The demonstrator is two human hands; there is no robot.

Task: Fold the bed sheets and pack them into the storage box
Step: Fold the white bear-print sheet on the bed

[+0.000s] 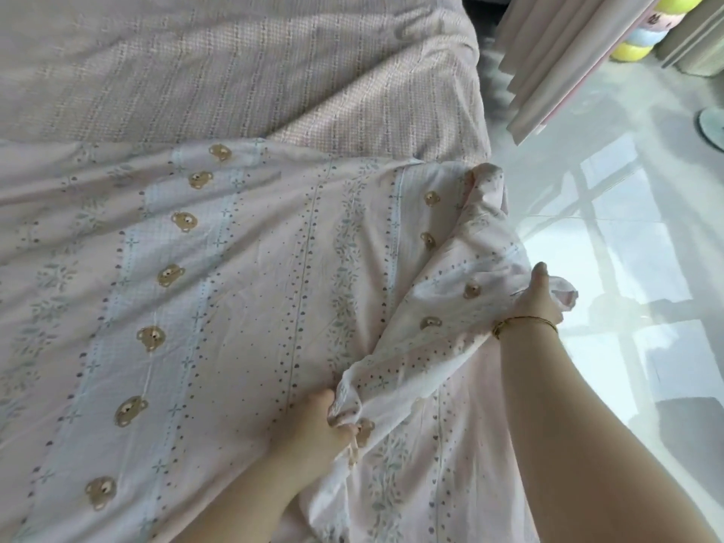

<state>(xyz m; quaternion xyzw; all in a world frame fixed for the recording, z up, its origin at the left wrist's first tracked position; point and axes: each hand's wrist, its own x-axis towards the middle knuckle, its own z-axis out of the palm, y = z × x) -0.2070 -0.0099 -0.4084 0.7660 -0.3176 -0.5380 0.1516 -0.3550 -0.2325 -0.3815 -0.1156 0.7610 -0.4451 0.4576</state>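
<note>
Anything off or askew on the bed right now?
Nothing damaged or spilled. The sheet lies mostly flat, but its right edge is bunched and lifted where the left hand and right hand grip it.

Soft matt printed cotton-like bed sheet (235,291) lies on textured woven bedspread (235,64); floor (627,268) glossy.

Left hand (327,425) and right hand (538,297) grip the bear-print sheet (219,307) on the bed (235,64).

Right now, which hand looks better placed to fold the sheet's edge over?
Probably the right hand: it holds the sheet's raised outer edge, free to swing across. The left hand grips a bunch low against the bed.
</note>
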